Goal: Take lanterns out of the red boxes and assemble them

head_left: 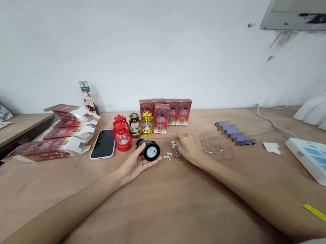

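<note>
My left hand (131, 166) is closed around a small black lantern (151, 151), tipped so its round base with a whitish disc faces me. My right hand (188, 147) rests low over the table, fingers curled down among small parts; whatever they pinch is hidden. Several silver button cells (167, 156) lie between the hands, and small white pieces (174, 143) sit by the right fingertips. Bent wire handles (215, 148) lie right of that hand. Behind the left hand stand two red lanterns (122, 138), a bronze lantern (134, 125) and a gold lantern (147, 123).
Several red boxes (162, 118) stand near the wall. Opened red cartons (46, 150) and a phone (102, 144) lie left. A blurred purple item (235, 133), crumpled tissue (271, 148), white power strip (318, 163) and yellow strip (325, 216) are on the right.
</note>
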`<state>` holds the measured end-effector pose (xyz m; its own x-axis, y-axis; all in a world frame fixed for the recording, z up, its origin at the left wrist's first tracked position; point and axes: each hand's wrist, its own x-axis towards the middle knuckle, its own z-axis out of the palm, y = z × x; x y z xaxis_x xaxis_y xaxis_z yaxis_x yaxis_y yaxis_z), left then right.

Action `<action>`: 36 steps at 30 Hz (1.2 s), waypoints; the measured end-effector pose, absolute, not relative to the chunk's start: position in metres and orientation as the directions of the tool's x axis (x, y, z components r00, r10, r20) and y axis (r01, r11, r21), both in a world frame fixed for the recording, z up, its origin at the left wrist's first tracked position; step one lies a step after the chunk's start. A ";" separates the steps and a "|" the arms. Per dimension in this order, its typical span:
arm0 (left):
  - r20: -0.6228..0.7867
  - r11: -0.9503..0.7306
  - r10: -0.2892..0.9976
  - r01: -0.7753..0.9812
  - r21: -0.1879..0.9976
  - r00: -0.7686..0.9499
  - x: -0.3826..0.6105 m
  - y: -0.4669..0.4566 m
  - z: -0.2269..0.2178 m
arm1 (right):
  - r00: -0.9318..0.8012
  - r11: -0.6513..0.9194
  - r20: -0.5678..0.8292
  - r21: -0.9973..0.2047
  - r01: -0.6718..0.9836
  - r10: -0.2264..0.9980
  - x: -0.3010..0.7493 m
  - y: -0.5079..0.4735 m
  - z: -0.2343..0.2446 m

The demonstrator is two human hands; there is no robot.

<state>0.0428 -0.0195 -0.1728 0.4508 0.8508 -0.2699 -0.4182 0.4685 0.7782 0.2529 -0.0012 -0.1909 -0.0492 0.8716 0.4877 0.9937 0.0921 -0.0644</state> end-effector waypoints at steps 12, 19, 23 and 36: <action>-0.311 0.499 0.818 -0.328 0.802 0.483 0.043 -0.017 -0.172 | -0.432 0.720 0.866 0.131 0.682 0.252 0.217 -0.037 -0.202; -0.309 0.465 0.834 -0.281 0.839 0.458 0.045 -0.018 -0.173 | -0.464 0.732 0.843 0.131 0.668 0.273 0.218 -0.039 -0.201; -0.277 0.431 0.848 -0.283 0.857 0.452 0.044 -0.018 -0.174 | -0.462 0.745 0.844 0.119 0.657 0.272 0.215 -0.040 -0.201; -0.238 0.388 0.864 -0.284 0.877 0.444 0.044 -0.020 -0.174 | -0.416 0.737 0.840 0.029 0.675 0.349 0.213 -0.042 -0.207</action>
<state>0.0442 -0.0196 -0.1738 0.4439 0.8639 -0.2381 -0.2843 0.3878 0.8768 0.2131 -0.0418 -0.2075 -0.4164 0.3490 0.8396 0.6752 0.7370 0.0286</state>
